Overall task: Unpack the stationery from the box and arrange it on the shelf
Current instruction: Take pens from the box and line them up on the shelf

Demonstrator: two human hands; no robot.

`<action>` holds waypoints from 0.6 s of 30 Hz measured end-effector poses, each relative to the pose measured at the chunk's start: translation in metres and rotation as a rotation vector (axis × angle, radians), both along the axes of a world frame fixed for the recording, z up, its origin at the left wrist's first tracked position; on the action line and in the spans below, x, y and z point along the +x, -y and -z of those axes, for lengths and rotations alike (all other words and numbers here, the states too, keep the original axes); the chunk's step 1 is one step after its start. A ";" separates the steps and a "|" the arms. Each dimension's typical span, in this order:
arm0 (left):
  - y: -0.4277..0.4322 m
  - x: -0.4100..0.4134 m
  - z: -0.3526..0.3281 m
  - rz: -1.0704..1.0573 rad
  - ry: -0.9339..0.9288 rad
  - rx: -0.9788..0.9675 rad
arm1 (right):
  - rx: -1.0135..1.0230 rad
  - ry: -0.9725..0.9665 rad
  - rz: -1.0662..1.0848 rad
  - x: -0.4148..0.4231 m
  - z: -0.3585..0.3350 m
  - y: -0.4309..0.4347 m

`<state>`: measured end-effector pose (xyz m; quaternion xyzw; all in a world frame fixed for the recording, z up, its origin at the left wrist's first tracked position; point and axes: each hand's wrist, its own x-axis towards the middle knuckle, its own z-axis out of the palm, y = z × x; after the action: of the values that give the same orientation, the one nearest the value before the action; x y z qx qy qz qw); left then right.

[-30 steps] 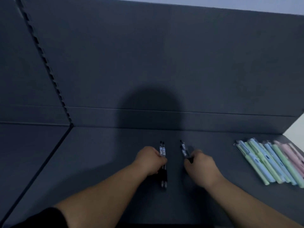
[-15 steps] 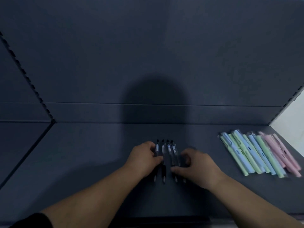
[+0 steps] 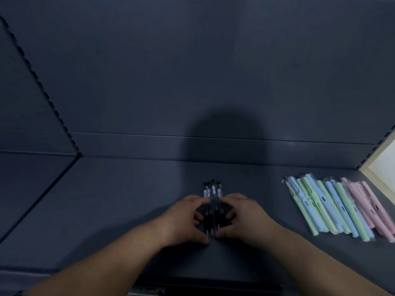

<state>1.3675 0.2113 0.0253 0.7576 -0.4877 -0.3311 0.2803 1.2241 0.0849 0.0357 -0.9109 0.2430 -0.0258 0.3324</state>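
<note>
Several black pens [image 3: 212,193] lie side by side on the dark grey shelf [image 3: 119,206], caps pointing to the back wall. My left hand [image 3: 184,218] cups them from the left, fingers and thumb curled against the bundle. From the right, my right hand [image 3: 243,218] does the same, so the pens are squeezed together between both hands. Their lower halves are partly hidden by my fingers. The box is not in view.
A row of wrapped pastel pens [image 3: 337,208] in green, blue and pink lies on the shelf at the right. The shelf's back wall [image 3: 192,82] rises behind. A toothed upright [image 3: 40,82] marks the left bay; a pale panel [image 3: 382,165] borders the right end.
A second ago each hand held its own pair of pens apart. The pairs have come together into one tight bundle, and both hands now press in on its sides.
</note>
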 end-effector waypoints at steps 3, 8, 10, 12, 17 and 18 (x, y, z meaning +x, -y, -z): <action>-0.001 -0.004 0.002 -0.028 0.048 -0.022 | 0.004 -0.025 -0.077 0.000 0.002 0.007; 0.000 -0.010 0.001 -0.049 0.157 -0.052 | -0.053 -0.024 -0.119 0.001 0.008 0.014; -0.001 -0.012 0.000 -0.047 0.189 -0.055 | -0.078 -0.026 -0.127 0.000 0.009 0.014; -0.003 -0.014 0.000 -0.053 0.215 -0.052 | -0.099 -0.030 -0.128 -0.001 0.007 0.013; -0.025 -0.015 0.002 -0.138 0.267 -0.087 | -0.167 -0.033 -0.051 -0.003 -0.004 -0.002; -0.035 -0.014 0.001 -0.165 0.284 -0.084 | -0.194 -0.037 -0.038 -0.002 -0.007 -0.008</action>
<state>1.3538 0.2461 0.0242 0.8219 -0.4720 -0.1760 0.2660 1.2223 0.0932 0.0431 -0.9436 0.2282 -0.0259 0.2384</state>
